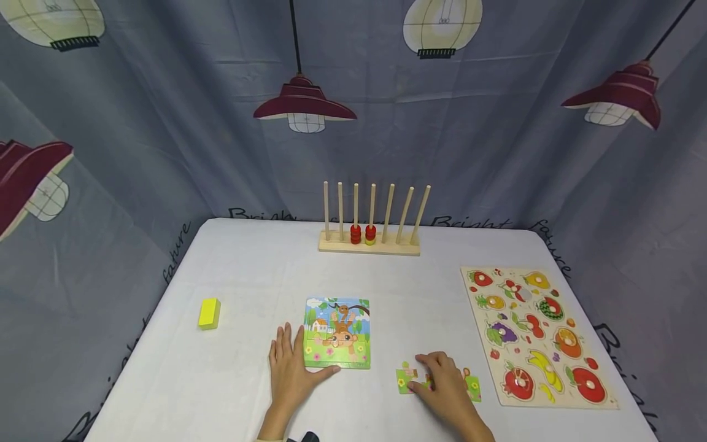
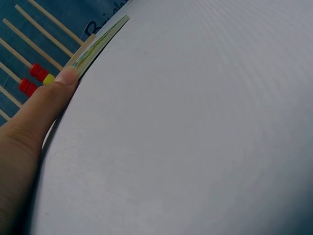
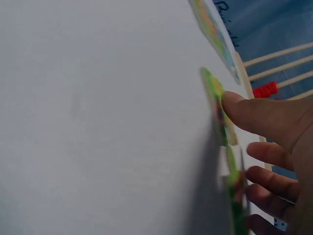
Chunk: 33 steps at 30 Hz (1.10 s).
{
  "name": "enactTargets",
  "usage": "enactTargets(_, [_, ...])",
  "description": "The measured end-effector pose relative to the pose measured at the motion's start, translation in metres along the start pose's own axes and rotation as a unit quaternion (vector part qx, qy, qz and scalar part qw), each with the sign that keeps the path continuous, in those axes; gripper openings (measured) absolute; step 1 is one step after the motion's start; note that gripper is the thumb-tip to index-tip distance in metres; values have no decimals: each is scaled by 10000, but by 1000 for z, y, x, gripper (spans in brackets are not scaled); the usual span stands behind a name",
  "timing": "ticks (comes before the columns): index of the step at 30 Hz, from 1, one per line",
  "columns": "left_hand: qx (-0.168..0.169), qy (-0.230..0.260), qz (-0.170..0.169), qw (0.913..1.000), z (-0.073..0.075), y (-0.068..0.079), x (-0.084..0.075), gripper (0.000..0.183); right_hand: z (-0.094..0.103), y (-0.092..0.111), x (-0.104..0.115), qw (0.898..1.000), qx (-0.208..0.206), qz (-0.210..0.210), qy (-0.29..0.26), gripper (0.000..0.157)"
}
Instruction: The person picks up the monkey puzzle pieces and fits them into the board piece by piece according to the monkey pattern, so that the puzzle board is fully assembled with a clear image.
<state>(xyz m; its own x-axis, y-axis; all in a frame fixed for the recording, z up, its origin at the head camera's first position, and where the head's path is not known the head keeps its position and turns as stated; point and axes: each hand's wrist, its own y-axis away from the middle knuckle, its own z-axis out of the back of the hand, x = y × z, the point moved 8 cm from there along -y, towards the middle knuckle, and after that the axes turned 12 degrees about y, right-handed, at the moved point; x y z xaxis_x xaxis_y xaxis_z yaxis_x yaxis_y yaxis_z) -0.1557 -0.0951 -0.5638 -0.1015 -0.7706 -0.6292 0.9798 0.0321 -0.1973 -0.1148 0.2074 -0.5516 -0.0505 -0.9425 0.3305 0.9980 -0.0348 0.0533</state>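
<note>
My left hand (image 1: pixel 291 371) lies palm down at the left of a square monkey jigsaw puzzle (image 1: pixel 337 334). Its fingers are stretched along the left side, and the thumb touches the lower edge; the left wrist view shows that thumb (image 2: pixel 49 100) at the puzzle's rim. Loose green jigsaw pieces (image 1: pixel 404 382) lie to the right, partly covered by my right hand (image 1: pixel 446 390). In the right wrist view the thumb touches one jigsaw piece (image 3: pixel 213 93), while the other fingers (image 3: pixel 269 154) are spread loosely beside further pieces.
A wooden peg rack (image 1: pixel 370 244) with red and yellow beads stands at the back. On the right lies a fruit puzzle board (image 1: pixel 544 344). A yellow block (image 1: pixel 209 314) sits at the left, and a grey printed curtain (image 1: pixel 375 153) surrounds the white table (image 1: pixel 248 264).
</note>
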Motion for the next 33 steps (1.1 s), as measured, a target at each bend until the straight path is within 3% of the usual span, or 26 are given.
enactTargets(8, [-65,-55,-24,10000,0,1,1,118,-2,12,8,9958,-889,89,216,56])
enactTargets(12, [-51,-59,-20,10000,-1,1,1,119,-2,17,11,9938,-1094,118,185,53])
enactTargets(23, [9,-48,-31,10000,0,0,-1,118,0,18,16,9945,-1043,47,16,38])
enactTargets(33, [-31,-57,-42,10000,0,1,0,118,1,16,24,9978,-634,-180,25,48])
